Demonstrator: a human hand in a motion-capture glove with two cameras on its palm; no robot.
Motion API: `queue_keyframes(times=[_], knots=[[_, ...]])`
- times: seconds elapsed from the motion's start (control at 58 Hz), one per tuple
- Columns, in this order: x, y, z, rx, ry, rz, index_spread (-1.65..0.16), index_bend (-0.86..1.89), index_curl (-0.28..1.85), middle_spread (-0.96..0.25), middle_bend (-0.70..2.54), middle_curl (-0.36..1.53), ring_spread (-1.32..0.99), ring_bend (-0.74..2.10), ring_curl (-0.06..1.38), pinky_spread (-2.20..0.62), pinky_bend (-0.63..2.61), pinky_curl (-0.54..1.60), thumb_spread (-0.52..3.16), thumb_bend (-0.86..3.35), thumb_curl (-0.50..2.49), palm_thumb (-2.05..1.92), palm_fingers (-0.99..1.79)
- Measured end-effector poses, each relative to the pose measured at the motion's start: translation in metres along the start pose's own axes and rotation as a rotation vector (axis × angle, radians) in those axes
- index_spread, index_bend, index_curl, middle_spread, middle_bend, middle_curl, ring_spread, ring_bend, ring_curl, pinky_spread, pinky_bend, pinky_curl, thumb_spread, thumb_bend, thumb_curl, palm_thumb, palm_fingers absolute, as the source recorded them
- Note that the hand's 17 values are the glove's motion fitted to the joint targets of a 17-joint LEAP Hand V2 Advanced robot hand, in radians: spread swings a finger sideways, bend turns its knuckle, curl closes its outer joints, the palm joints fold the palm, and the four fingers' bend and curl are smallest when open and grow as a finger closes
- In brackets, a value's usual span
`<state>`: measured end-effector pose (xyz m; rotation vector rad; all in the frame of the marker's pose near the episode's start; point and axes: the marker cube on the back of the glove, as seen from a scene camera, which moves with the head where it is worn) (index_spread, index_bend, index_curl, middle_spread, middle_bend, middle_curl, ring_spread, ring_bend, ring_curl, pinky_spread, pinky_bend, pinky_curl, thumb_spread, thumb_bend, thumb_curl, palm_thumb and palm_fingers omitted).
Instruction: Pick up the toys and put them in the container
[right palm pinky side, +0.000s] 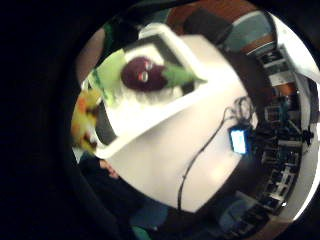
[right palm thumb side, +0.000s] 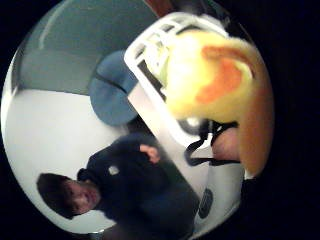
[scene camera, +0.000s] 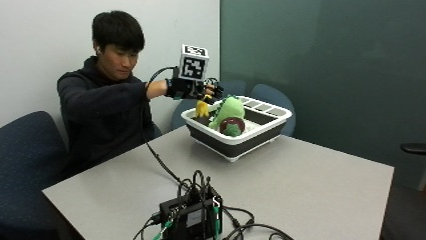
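Right hand (scene camera: 194, 91) grips yellow toy (scene camera: 202, 108) above container (scene camera: 266, 125)

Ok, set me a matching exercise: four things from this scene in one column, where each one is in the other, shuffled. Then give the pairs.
Things
1. yellow toy
2. green plush toy
3. white container
4. black box with cables

Places
A. on the table, at the edge near the camera
B. lying inside the container
C. on the table in front of the person
D. hanging from the gloved right hand, above the container's rim

Pairs: 1-D, 2-B, 3-C, 4-A
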<state>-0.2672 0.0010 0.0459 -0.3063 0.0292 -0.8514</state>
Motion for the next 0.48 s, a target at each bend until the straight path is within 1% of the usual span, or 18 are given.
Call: queue_keyframes(times=[0.017, 0.034, 0.052, 0.069, 0.086, 0.138, 0.19, 0.276, 0.345, 0.362, 0.414, 0.482], knots=[[0.001, 0.001, 0.003, -0.034, -0.015, -0.018, -0.2, 0.65, 0.72, -0.2, 0.4, 0.41, -0.22, 0.26, 0.18, -0.04, 0.54, 0.38, 1.34, 0.02, 0.66, 0.61, -0.05], [0.003, 0.003, 0.005, -0.058, -0.031, -0.038, -0.2, 0.54, 0.69, -0.17, 0.32, 0.39, -0.19, 0.27, 0.18, -0.04, 0.59, 0.4, 1.34, 0.0, 0.64, 0.58, -0.17], [0.005, 0.004, 0.006, -0.069, -0.052, -0.053, -0.21, 0.56, 0.7, -0.16, 0.31, 0.39, -0.18, 0.26, 0.18, -0.04, 0.59, 0.39, 1.36, 0.0, 0.64, 0.57, -0.12], [0.008, 0.006, 0.006, -0.067, -0.077, -0.06, -0.2, 0.4, 0.64, -0.12, 0.23, 0.36, -0.16, 0.26, 0.18, -0.03, 0.65, 0.4, 1.34, -0.03, 0.61, 0.52, -0.26], [0.012, 0.008, 0.004, -0.055, -0.105, -0.059, -0.2, 0.33, 0.62, -0.1, 0.17, 0.35, -0.14, 0.27, 0.18, -0.03, 0.67, 0.4, 1.34, -0.04, 0.6, 0.5, -0.29], [0.03, 0.014, -0.005, 0.023, -0.18, -0.03, -0.2, 0.21, 0.57, -0.06, 0.11, 0.32, -0.11, 0.24, 0.18, -0.02, 0.69, 0.41, 1.34, -0.04, 0.56, 0.44, -0.28], [0.051, 0.023, -0.017, 0.11, -0.236, 0.007, -0.21, 0.15, 0.52, -0.03, 0.08, 0.29, -0.09, 0.22, 0.19, -0.01, 0.68, 0.4, 1.34, -0.04, 0.53, 0.4, -0.26], [0.074, 0.052, -0.022, 0.27, -0.255, 0.043, -0.23, 0.19, 0.49, -0.01, 0.1, 0.26, -0.07, 0.22, 0.2, -0.01, 0.63, 0.39, 1.35, -0.03, 0.49, 0.35, -0.15], [0.112, 0.079, -0.028, 0.403, -0.275, 0.057, -0.24, 0.23, 0.5, 0.0, 0.1, 0.25, -0.06, 0.21, 0.21, -0.01, 0.6, 0.38, 1.38, -0.01, 0.46, 0.33, -0.1], [0.123, 0.085, -0.03, 0.437, -0.276, 0.051, -0.24, 0.28, 0.51, 0.0, 0.09, 0.24, -0.06, 0.22, 0.21, -0.01, 0.59, 0.38, 1.4, -0.01, 0.45, 0.32, -0.07], [0.15, 0.1, -0.03, 0.529, -0.234, 0.048, -0.24, 0.33, 0.52, 0.01, 0.09, 0.23, -0.06, 0.23, 0.22, -0.01, 0.58, 0.37, 1.43, -0.01, 0.44, 0.31, -0.04], [0.158, 0.104, -0.028, 0.567, -0.198, 0.064, -0.23, 0.38, 0.54, 0.01, 0.12, 0.22, -0.06, 0.27, 0.23, -0.01, 0.55, 0.36, 1.48, 0.0, 0.42, 0.32, 0.02]])
